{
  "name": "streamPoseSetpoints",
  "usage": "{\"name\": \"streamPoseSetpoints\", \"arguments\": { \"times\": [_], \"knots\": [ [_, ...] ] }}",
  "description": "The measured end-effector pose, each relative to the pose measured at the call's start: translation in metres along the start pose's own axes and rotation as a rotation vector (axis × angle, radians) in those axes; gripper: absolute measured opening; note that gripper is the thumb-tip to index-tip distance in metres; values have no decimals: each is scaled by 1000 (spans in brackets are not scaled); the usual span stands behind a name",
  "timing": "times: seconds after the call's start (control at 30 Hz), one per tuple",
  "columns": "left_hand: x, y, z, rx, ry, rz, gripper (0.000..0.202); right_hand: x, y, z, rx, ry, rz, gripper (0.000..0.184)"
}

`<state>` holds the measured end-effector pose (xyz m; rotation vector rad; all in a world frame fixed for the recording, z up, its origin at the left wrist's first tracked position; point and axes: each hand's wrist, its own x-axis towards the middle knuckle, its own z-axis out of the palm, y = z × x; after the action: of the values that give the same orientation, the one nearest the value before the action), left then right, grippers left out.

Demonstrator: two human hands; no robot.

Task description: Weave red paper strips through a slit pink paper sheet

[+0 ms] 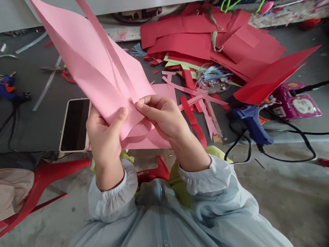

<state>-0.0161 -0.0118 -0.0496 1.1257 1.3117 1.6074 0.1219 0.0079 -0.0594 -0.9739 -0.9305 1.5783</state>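
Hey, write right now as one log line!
left grip: holding pink paper; right grip: pinching pink paper; phone: screen dark; red paper: piled

Left of the left hand (104, 137), fingers hemmed by the phone (75, 125) just beside; past it, a low lane of bare tabletop (43, 127) would admit a hand, with scissors (58, 69) at its far end. Beyond both sets of fingertips, the raised pink sheet (89, 63) walls off straight reach. Right of the right hand's (164, 115) fingers: loose paper strips (195, 92), then blue glue gun (250, 120) with looped black cable (288, 160); open air bodyward, between the wrists.
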Motion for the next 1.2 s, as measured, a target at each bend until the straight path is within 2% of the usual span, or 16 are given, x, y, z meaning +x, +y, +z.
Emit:
{"name": "streamPoseSetpoints", "arguments": {
  "times": [0.27, 0.37, 0.6, 0.93, 1.2],
  "knots": [
    [4, 2, -3, 24, 51, -5, 33, 1, -8, -9, -6, -102, 101, 47],
    [5, 2, -4, 33, 37, -8, 35, 1, -7, -11, -3, -118, 103, 46],
    [5, 1, -4, 51, 43, 8, 30, 0, -6, -10, -28, -88, 22, 40],
    [7, -1, -5, 23, 87, 58, 29, 0, -13, -14, -58, -152, 139, 42],
    [7, -2, -5, 93, 92, 74, 24, -1, -12, -15, -92, -109, 78, 39]
  ]
}}
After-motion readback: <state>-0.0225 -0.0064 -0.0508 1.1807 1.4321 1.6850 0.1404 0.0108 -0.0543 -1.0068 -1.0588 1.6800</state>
